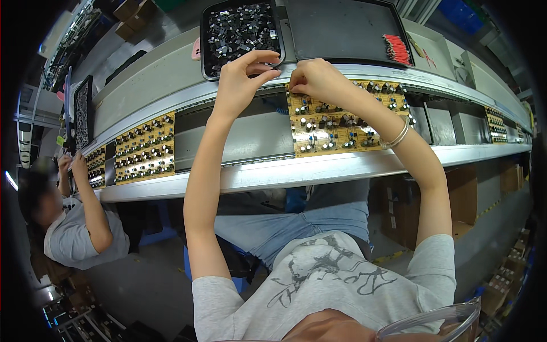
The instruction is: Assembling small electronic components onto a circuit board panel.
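My left hand (pixel 242 82) is at the near edge of a black tray (pixel 212 73) heaped with small black components (pixel 242 28). Its thumb and fingers curve apart, and nothing shows between them. My right hand (pixel 316 78) is over the far left corner of a yellow-brown circuit board panel (pixel 301 108) with rows of dark, round-topped components. Its fingers are bent together in a pinch close to the board; what they hold, if anything, is hidden. My right forearm covers part of the panel.
The panel lies between metal rails (pixel 273 171). Another board panel (pixel 145 149) sits left, and a further one (pixel 496 125) far right. Behind is a flat black tray (pixel 342 28) with red-handled or red-sleeved pieces (pixel 397 49). A co-worker (pixel 85 233) works at the left.
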`<state>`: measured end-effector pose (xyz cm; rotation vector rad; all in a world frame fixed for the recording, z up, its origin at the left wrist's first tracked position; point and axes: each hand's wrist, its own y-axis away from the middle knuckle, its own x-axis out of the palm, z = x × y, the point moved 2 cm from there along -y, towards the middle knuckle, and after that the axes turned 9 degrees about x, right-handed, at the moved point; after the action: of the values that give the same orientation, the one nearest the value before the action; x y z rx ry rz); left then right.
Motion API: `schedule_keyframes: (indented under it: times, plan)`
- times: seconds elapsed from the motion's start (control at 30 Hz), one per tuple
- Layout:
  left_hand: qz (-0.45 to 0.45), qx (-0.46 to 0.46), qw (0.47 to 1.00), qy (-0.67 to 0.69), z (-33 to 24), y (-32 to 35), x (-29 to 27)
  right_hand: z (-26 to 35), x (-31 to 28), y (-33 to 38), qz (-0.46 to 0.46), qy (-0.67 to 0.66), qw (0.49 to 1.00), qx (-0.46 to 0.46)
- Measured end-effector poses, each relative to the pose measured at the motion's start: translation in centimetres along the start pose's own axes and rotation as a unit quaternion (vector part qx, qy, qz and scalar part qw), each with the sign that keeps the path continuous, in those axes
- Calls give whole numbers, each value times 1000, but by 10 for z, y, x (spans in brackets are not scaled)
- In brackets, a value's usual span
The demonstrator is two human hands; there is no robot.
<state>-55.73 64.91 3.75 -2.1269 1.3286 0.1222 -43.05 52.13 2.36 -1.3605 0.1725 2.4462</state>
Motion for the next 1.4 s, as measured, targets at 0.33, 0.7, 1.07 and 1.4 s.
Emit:
schedule_keyframes:
  times: [0.33,0.7,1.07,1.4]
  plan:
    - [102,-63,992,-41,-8,2,-2,4,-1,-3,29,35,999,22]
    - [276,-59,957,-71,-38,24,29,1,-13,15,-90,14,995,-43]
    - [290,21,928,-232,-41,31,40,7,-33,44,-173,-2,981,-94]
    - [285,64,925,-245,-42,34,40,-1,-40,63,-206,9,974,-93]
